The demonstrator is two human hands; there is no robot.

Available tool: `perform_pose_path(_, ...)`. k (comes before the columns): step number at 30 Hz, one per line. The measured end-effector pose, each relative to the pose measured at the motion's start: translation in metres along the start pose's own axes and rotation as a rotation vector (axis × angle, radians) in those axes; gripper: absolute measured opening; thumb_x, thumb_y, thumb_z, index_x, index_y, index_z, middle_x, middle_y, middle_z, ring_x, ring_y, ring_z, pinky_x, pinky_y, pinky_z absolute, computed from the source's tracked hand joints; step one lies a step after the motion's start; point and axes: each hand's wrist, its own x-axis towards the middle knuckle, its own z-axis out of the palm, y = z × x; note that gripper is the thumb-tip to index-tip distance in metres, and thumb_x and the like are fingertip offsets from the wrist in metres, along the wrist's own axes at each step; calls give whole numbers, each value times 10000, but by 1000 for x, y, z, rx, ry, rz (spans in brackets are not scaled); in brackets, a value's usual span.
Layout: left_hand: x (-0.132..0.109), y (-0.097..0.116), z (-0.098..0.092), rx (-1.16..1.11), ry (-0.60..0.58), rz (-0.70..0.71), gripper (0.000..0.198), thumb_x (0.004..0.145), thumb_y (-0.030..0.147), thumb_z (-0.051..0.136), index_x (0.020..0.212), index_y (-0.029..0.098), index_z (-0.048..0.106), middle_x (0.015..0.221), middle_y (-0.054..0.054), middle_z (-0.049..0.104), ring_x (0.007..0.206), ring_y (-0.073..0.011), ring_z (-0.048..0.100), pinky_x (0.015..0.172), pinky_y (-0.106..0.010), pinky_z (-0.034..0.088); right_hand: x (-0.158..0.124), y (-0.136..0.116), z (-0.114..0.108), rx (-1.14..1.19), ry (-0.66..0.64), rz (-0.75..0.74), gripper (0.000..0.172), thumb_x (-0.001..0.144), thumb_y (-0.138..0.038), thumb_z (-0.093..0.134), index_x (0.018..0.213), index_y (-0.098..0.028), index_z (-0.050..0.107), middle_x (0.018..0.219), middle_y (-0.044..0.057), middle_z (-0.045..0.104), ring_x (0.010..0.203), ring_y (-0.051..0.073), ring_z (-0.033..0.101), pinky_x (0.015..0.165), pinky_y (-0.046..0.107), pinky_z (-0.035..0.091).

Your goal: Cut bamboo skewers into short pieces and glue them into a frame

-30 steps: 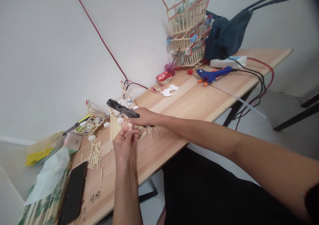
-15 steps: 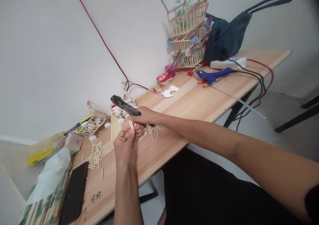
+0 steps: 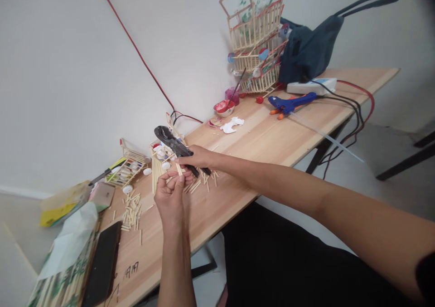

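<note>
My left hand point(image 3: 171, 192) is closed, pinching a thin wooden stick point(image 3: 179, 169) between thumb and fingers above the table. Just beyond it, my right hand point(image 3: 200, 156) grips a black plier-like tool point(image 3: 172, 141), whose rounded end points up and left. The tool's two dark ends stick out below the right hand, beside the left fingertips. The upper end of the stick meets the right hand's fingers; exactly how they touch is hard to see. Long sticks point(image 3: 157, 173) lie behind the left hand, and short cut pieces point(image 3: 132, 211) are scattered to its left.
Small stick-built carts point(image 3: 126, 170) stand along the wall. A phone point(image 3: 102, 264) and wrapped stick bundles point(image 3: 64, 277) lie at the near left. Farther right are a bowl of red paint point(image 3: 224, 107), a blue glue gun point(image 3: 292, 102), stacked stick baskets point(image 3: 258, 39) and a dark bag point(image 3: 311, 48).
The black tool has shifted slightly right and its lower ends look farther apart. My left wrist has tilted a little; both hands keep their hold.
</note>
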Motion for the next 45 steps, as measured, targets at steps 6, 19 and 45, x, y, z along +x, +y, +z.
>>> perform_pose_path(6,1,8,6,-220,-42,-133,337,692,413,760,844,150,613,811,-97,746,723,-170,704,713,-286,557,-1,-1,0,-51,38,22,234,800,-322,609,668,-134,571,623,-17,585,591,95,527,584,199,423)
perform_pose_path(19,3,-5,-6,-173,-41,-251,235,631,280,805,708,117,656,610,-22,655,509,-74,553,529,-191,451,-10,-11,8,-446,40,-46,164,813,-276,580,786,-119,620,725,10,617,738,127,554,644,196,385)
perform_pose_path(45,-50,59,-73,263,84,-56,208,748,348,696,730,143,661,608,-27,639,508,-109,527,500,-220,427,-50,-84,22,-655,-655,282,675,781,-761,399,805,-128,633,806,86,679,657,139,600,615,234,445)
